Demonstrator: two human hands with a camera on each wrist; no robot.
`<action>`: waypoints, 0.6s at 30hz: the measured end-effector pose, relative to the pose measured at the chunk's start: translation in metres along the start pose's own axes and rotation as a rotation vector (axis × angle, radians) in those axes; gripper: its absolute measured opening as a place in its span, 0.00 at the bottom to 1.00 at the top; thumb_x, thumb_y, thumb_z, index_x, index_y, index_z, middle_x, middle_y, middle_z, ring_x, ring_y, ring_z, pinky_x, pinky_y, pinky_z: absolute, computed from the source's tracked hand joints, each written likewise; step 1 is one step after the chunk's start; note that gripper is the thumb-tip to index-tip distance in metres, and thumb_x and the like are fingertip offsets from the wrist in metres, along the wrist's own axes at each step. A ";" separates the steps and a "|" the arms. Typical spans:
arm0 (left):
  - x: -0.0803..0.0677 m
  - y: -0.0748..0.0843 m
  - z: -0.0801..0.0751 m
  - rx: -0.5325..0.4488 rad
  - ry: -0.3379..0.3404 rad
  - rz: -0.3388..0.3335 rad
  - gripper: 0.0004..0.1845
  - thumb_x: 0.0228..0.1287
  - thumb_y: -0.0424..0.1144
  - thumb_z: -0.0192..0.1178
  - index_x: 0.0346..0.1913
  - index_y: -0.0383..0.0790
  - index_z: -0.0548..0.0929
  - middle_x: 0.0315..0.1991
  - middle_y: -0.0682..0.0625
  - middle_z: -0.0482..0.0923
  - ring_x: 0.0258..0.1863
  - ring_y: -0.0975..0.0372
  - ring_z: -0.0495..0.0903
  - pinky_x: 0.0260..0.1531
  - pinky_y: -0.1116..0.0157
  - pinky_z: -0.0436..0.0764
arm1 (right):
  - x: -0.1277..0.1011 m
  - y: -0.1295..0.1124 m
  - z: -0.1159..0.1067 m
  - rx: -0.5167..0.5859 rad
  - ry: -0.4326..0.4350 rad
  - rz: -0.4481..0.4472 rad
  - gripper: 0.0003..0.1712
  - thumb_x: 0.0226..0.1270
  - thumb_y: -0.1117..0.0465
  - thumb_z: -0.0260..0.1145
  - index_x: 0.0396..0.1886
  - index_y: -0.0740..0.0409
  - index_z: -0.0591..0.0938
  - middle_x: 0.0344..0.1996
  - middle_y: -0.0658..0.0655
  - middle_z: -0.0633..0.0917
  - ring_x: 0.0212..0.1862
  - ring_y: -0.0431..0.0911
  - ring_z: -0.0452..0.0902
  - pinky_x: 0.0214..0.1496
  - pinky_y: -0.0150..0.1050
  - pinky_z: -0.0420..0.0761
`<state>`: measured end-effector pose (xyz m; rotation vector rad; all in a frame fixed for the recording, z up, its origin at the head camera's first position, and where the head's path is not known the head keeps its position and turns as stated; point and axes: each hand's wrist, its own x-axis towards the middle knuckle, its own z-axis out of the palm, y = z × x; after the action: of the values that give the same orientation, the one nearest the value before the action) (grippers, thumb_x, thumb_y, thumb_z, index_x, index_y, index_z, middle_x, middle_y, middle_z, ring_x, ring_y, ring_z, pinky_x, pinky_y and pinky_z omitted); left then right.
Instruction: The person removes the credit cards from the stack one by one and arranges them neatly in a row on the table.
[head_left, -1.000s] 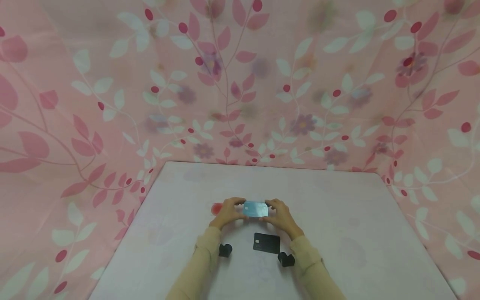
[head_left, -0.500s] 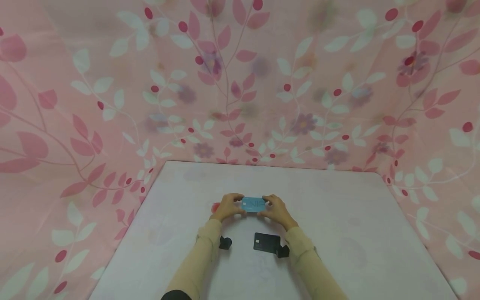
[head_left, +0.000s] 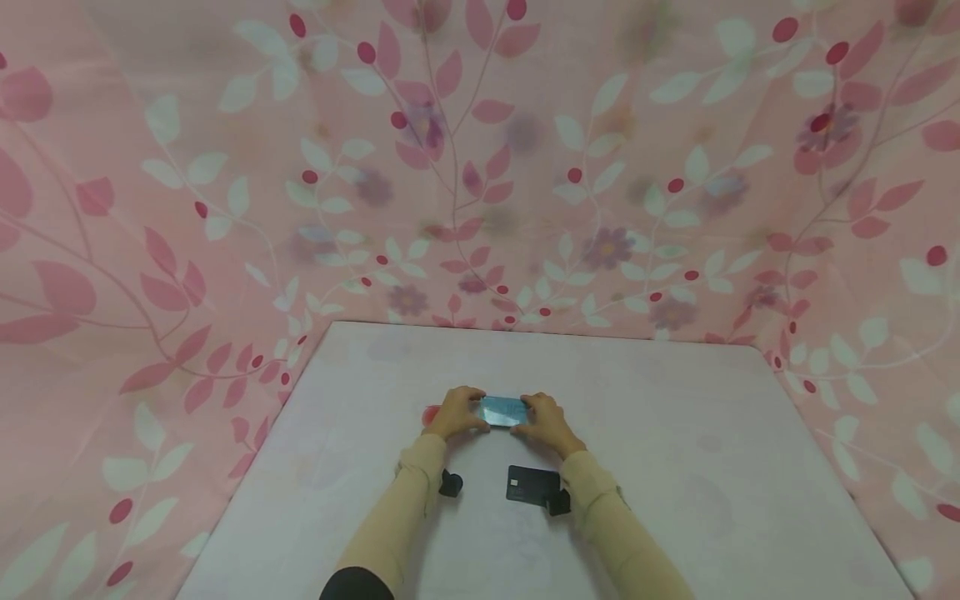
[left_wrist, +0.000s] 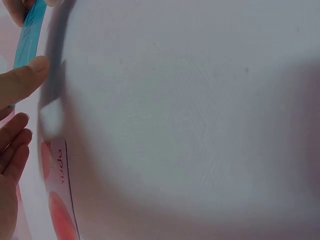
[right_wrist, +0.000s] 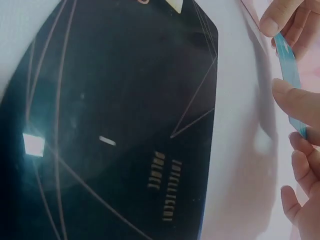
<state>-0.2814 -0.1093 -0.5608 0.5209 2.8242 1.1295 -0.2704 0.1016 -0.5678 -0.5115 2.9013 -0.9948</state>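
A light-blue chip card (head_left: 503, 411) is held between both hands above the table, its long side running left to right. My left hand (head_left: 455, 414) pinches its left end between thumb and fingers. At the right end my right hand (head_left: 551, 423) pinches it the same way. In the left wrist view the card (left_wrist: 30, 35) appears edge-on, with the left thumb (left_wrist: 32, 75) against it. The right wrist view also has the card (right_wrist: 290, 75) nearly edge-on between the fingers of both hands.
On the white table (head_left: 675, 450) a black chip card (head_left: 528, 484) lies nearer the body, partly behind the right wrist's black camera (head_left: 558, 502). A white card with red shapes (left_wrist: 61, 200) lies beside the left hand. Patterned pink cloth (head_left: 480, 167) surrounds the table.
Both hands have moved slightly away from the body and a little left with the blue card. Its tilt has shifted, so the glare on its face differs.
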 end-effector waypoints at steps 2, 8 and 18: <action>0.000 -0.001 0.000 0.009 -0.004 -0.006 0.31 0.39 0.33 0.76 0.51 0.29 0.79 0.48 0.39 0.80 0.51 0.49 0.76 0.55 0.53 0.73 | 0.001 -0.001 0.001 -0.010 -0.006 0.003 0.38 0.46 0.55 0.77 0.55 0.70 0.75 0.43 0.63 0.79 0.45 0.54 0.74 0.48 0.54 0.73; -0.002 0.000 0.000 0.042 -0.016 0.001 0.31 0.39 0.34 0.76 0.51 0.28 0.79 0.46 0.39 0.80 0.47 0.51 0.77 0.51 0.55 0.76 | 0.002 -0.001 0.005 -0.024 -0.016 0.007 0.38 0.47 0.56 0.77 0.56 0.70 0.75 0.44 0.64 0.79 0.47 0.56 0.74 0.49 0.55 0.74; -0.003 -0.001 0.001 0.114 -0.029 0.007 0.30 0.42 0.35 0.76 0.52 0.30 0.79 0.45 0.40 0.79 0.47 0.52 0.75 0.51 0.55 0.75 | 0.001 -0.003 0.008 -0.025 -0.038 0.054 0.37 0.47 0.55 0.76 0.56 0.68 0.75 0.44 0.64 0.78 0.46 0.55 0.74 0.49 0.55 0.72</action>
<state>-0.2784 -0.1108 -0.5622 0.5513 2.8761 0.9580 -0.2689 0.0943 -0.5725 -0.4454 2.8813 -0.9320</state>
